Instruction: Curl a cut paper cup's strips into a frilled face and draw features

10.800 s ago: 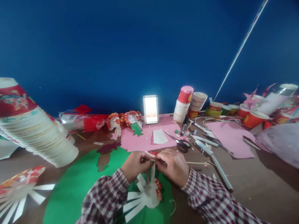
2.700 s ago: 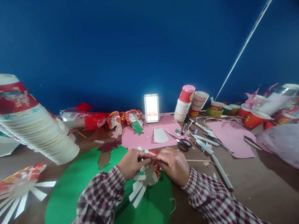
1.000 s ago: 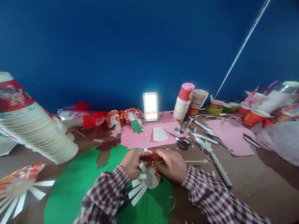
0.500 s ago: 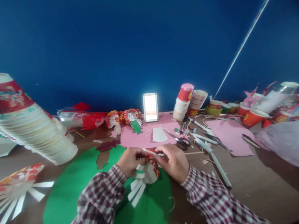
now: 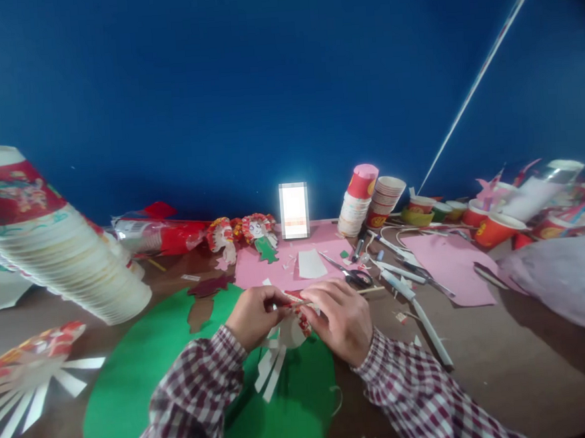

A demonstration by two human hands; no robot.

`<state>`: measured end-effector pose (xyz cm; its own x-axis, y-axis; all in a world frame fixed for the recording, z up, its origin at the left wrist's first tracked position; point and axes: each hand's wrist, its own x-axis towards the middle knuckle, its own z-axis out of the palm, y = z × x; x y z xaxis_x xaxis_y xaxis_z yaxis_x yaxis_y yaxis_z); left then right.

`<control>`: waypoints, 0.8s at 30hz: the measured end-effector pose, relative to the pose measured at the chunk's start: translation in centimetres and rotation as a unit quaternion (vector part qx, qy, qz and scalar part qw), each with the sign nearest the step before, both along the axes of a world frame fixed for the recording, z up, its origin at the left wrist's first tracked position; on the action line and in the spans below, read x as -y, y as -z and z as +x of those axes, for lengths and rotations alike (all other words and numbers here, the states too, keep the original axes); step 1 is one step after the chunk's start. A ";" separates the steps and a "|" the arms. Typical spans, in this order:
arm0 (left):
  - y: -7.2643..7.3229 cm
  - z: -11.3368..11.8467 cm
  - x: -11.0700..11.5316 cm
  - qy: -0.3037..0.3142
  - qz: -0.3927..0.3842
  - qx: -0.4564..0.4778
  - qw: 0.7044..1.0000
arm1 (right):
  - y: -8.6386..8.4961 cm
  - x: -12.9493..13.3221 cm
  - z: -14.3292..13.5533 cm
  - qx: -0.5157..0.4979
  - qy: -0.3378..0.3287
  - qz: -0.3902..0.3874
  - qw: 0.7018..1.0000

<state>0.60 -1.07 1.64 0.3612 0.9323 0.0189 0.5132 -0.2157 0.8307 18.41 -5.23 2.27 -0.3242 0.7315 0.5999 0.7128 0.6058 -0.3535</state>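
Note:
A paper cup cut into strips (image 5: 294, 332), red-patterned on some strips and white on others, is between my two hands above a green paper sheet (image 5: 148, 382). My left hand (image 5: 253, 316) is closed, thumb and fingers pinching the cup's strips from the left. My right hand (image 5: 343, 319) is closed at the cup's right side, and a thin wooden stick (image 5: 376, 289) runs beneath its fingers toward the strips. Fingertips partly hide the contact between stick and strips. White strips hang down toward the green sheet.
Black-handled scissors (image 5: 359, 278) and a glue gun (image 5: 400, 283) lie beyond my right hand. A tall leaning cup stack (image 5: 69, 254) and another cut cup (image 5: 32, 364) are at left. Pink paper (image 5: 250, 268) lies behind, with finished paper figures (image 5: 260, 231) beside it.
The wooden stick, earlier lying right of my right hand, now extends under its fingers toward the cup. The cup's hanging strips have shifted slightly, and my right fingers have curled over.

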 end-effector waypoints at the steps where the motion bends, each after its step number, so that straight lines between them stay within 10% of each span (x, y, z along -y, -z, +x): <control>1: -0.1 0.1 0.1 0.005 0.006 -0.007 1.000 | 0.0 -0.2 0.0 0.013 0.002 -0.020 1.000; 24: 0.7 0.8 0.5 0.048 -0.069 0.076 0.994 | 0.8 -0.8 0.3 0.014 -0.055 -0.194 0.979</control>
<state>1.35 -1.52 0.95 0.4519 0.8909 -0.0452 0.3619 -0.1368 0.9221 18.66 -4.43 1.43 -0.4268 0.8620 0.2734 0.6634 0.5039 -0.5532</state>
